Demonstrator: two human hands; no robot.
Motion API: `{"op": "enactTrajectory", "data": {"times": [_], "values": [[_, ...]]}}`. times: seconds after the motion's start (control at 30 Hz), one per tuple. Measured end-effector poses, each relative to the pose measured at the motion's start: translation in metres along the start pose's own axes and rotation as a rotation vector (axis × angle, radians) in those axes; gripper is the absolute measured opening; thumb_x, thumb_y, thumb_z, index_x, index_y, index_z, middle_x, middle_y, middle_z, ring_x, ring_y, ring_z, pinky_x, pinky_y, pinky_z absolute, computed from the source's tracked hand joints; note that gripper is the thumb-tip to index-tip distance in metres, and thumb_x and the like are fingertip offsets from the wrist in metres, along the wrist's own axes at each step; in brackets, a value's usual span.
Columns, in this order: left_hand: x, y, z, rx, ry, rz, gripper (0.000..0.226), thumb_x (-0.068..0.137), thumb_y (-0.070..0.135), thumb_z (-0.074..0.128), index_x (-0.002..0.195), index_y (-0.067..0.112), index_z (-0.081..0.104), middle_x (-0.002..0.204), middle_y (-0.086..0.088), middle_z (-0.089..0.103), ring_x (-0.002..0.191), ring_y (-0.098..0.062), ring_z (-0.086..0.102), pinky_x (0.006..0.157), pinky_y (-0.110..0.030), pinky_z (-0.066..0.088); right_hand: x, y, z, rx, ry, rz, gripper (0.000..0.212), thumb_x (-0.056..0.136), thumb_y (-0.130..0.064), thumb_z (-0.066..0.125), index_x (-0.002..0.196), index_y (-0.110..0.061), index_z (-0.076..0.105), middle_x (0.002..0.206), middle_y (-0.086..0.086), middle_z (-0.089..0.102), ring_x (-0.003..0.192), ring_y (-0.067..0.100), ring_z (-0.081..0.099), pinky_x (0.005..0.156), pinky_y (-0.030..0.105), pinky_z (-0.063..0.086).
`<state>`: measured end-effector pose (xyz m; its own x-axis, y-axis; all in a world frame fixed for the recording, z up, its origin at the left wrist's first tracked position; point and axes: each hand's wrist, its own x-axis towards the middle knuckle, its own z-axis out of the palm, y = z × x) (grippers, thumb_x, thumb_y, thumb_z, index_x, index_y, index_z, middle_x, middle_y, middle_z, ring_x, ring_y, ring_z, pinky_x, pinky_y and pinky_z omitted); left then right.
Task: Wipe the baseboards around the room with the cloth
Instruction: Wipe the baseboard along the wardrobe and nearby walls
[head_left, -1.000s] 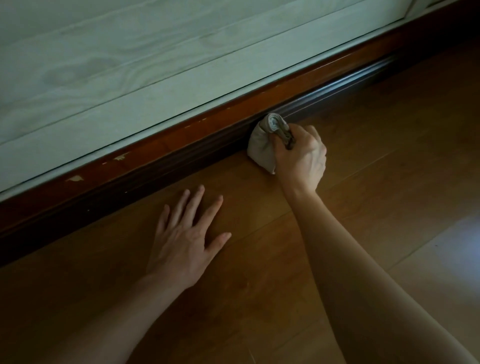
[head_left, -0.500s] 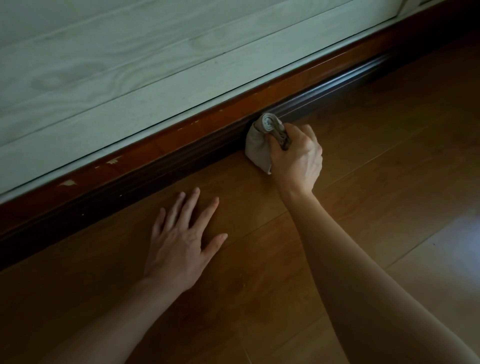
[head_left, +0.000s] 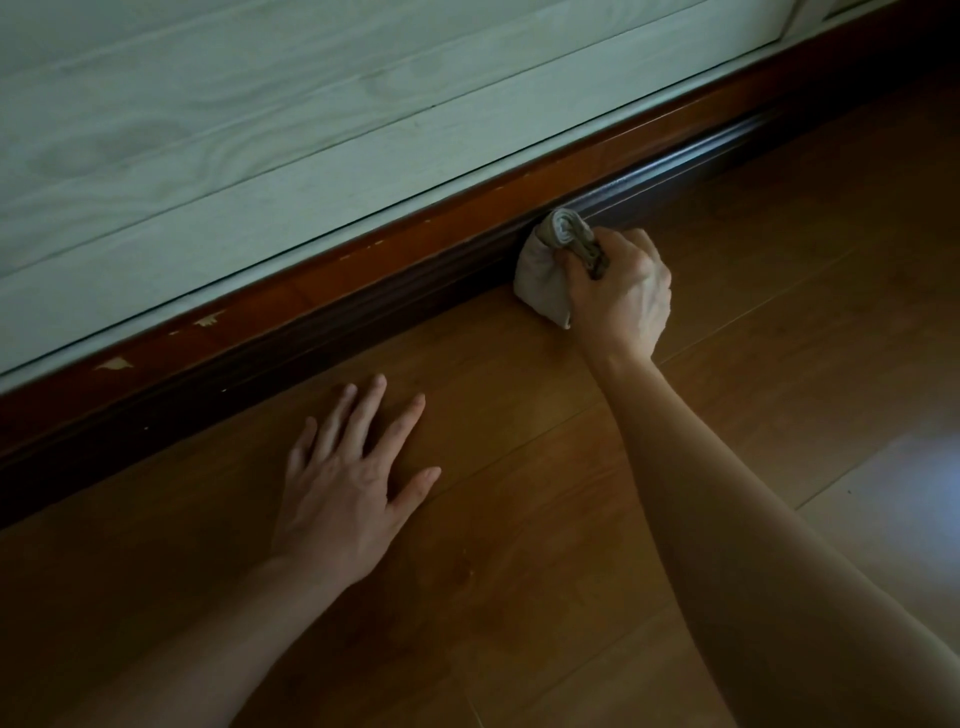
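Right hand (head_left: 621, 291) fist-tight on bunched cloth (head_left: 545, 280) against baseboard (head_left: 363, 306); left hand (head_left: 348, 483) flat, empty, on floor (head_left: 779, 312). Risk: bunching skips grooves.

Light: dim around my hands
Glare: pale bluish sheen on the brown wooden plank floor (head_left: 904, 467), right edge
Shadow: dark moulded wooden baseboard (head_left: 311, 343) nearly black
Focus: sharp, edges bowed
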<state>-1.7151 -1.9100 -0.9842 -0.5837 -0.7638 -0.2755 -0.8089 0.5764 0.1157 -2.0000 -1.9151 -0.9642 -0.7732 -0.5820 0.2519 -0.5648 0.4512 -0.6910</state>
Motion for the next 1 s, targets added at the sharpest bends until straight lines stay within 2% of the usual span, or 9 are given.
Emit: {"op": "enactTrajectory", "data": {"times": [0.1,0.2,0.23,0.33,0.4,0.63,0.83,0.93,1.0], "values": [[0.000,0.001,-0.002,0.008,-0.018,-0.010,0.067,0.084,0.081,-0.001,0.142,0.059,-0.026,0.162,0.011,-0.027,0.148,-0.013,-0.024,0.120,-0.047,-0.003,0.006,0.005,-0.001,-0.001,0.046,0.046,0.026,0.092,-0.030,0.066,0.116,-0.020,0.070,0.110,-0.002,0.061,0.096,0.018,0.058,0.075,0.038,0.053],[0.001,0.004,-0.004,-0.004,-0.036,-0.016,0.069,0.084,0.080,0.003,0.146,0.058,-0.019,0.164,0.010,-0.022,0.150,-0.015,-0.020,0.120,-0.047,-0.002,0.001,0.005,0.002,-0.008,0.029,-0.015,0.025,0.092,-0.031,0.065,0.114,-0.020,0.070,0.106,-0.001,0.061,0.088,0.014,0.055,0.070,0.035,0.051],[0.002,0.005,-0.005,-0.025,-0.035,-0.017,0.070,0.085,0.080,0.006,0.149,0.057,-0.011,0.166,0.009,-0.017,0.151,-0.016,-0.016,0.120,-0.047,-0.002,0.000,0.005,0.002,-0.007,0.015,-0.039,0.025,0.091,-0.032,0.065,0.113,-0.020,0.071,0.104,-0.001,0.061,0.086,0.012,0.054,0.068,0.034,0.050],[0.011,0.011,-0.014,-0.178,0.028,-0.022,0.069,0.089,0.074,0.019,0.151,0.047,0.027,0.166,0.008,0.012,0.152,-0.018,0.009,0.119,-0.046,0.008,0.007,0.009,0.000,-0.010,-0.007,-0.071,0.025,0.091,-0.033,0.066,0.112,-0.021,0.071,0.103,-0.003,0.061,0.086,0.012,0.054,0.067,0.032,0.047],[0.023,0.019,-0.019,-0.224,0.048,0.024,0.068,0.090,0.071,0.024,0.149,0.041,0.037,0.163,0.008,0.021,0.150,-0.017,0.018,0.118,-0.045,0.014,0.016,0.015,-0.004,-0.022,0.001,-0.072,0.025,0.091,-0.032,0.066,0.112,-0.020,0.071,0.105,-0.002,0.061,0.089,0.013,0.055,0.070,0.032,0.048],[0.060,0.043,-0.019,-0.083,-0.031,0.203,0.073,0.090,0.072,0.020,0.156,0.043,0.012,0.168,0.007,-0.002,0.154,-0.016,-0.001,0.122,-0.044,0.005,0.042,0.032,-0.011,-0.054,0.098,0.079,0.024,0.092,-0.027,0.066,0.113,-0.017,0.070,0.112,0.001,0.062,0.096,0.018,0.058,0.075,0.034,0.052],[0.065,0.049,-0.030,0.005,-0.135,0.202,0.081,0.078,0.078,0.003,0.152,0.049,-0.006,0.165,0.010,-0.017,0.151,-0.013,-0.014,0.121,-0.044,0.001,0.039,0.028,-0.018,-0.057,0.008,-0.017,0.020,0.090,-0.029,0.067,0.107,-0.018,0.071,0.103,0.000,0.062,0.086,0.013,0.055,0.069,0.033,0.049],[0.067,0.049,-0.037,0.036,-0.178,0.194,0.073,0.081,0.079,0.009,0.145,0.052,-0.017,0.162,0.013,-0.025,0.148,-0.011,-0.021,0.119,-0.042,-0.002,0.055,0.030,-0.023,-0.048,0.034,0.100,0.022,0.090,-0.029,0.067,0.109,-0.019,0.071,0.106,-0.001,0.062,0.092,0.019,0.059,0.074,0.039,0.052],[0.069,0.052,-0.042,0.041,-0.211,0.186,0.073,0.088,0.077,0.022,0.144,0.053,-0.017,0.160,0.015,-0.029,0.146,-0.011,-0.025,0.118,-0.041,-0.002,0.058,0.033,-0.022,-0.046,0.043,0.140,0.022,0.090,-0.030,0.067,0.110,-0.021,0.071,0.105,-0.002,0.061,0.092,0.021,0.059,0.073,0.035,0.048]]}}
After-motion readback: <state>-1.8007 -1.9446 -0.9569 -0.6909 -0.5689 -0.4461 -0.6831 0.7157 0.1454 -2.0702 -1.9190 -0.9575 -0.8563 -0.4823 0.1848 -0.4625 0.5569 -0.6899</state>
